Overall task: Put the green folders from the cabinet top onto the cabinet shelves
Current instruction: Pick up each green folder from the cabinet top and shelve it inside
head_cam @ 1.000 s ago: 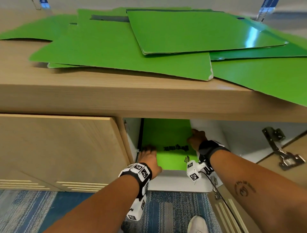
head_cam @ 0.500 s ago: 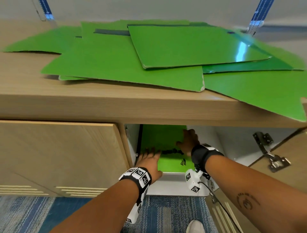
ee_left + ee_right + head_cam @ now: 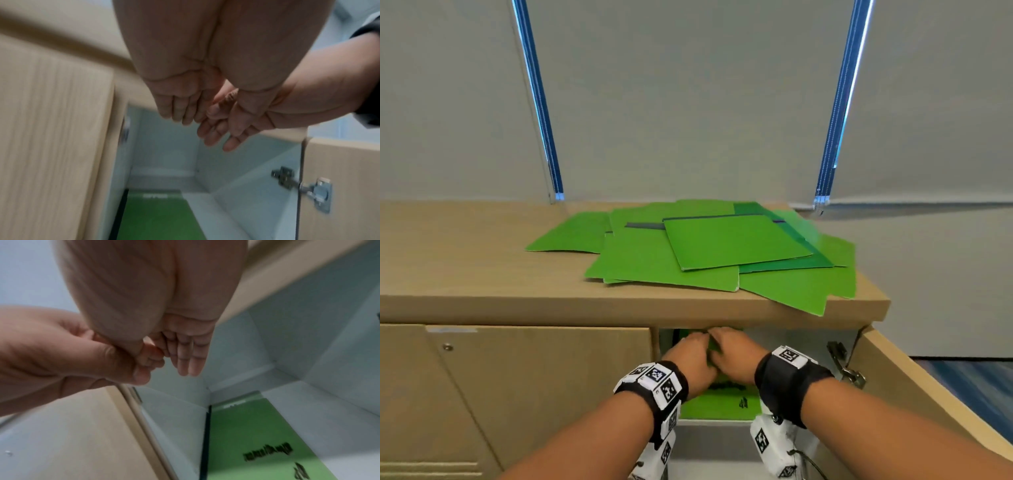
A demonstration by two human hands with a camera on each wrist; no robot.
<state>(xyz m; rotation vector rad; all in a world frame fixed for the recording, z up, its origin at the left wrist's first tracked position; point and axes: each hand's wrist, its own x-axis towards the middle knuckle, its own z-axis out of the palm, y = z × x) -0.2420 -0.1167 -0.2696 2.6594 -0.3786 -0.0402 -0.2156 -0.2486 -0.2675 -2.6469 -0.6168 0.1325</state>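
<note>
Several green folders [image 3: 709, 260] lie in a loose overlapping pile on the wooden cabinet top [image 3: 482, 274]; the one at the right hangs over the front edge. One green folder [image 3: 719, 406] with black print lies flat on the white shelf [image 3: 329, 426] inside the open compartment, also seen as the folder [image 3: 158, 216] in the left wrist view. My left hand [image 3: 693, 356] and right hand [image 3: 734, 353] hover side by side at the compartment mouth, above that folder. Both hold nothing. The right hand's fingers [image 3: 189, 358] are straight, and the left hand's fingers [image 3: 179, 112] are loosely bent.
The compartment's door [image 3: 935, 394] stands open to the right, with a metal hinge [image 3: 854, 375] on it. A closed wooden door [image 3: 534, 394] is on the left. Behind the cabinet is a grey wall with two blue vertical strips [image 3: 541, 113]. Blue carpet shows at far right.
Both hands have let go of the folder on the shelf, pulled back and come together at the opening. The head view has risen and now shows the wall.
</note>
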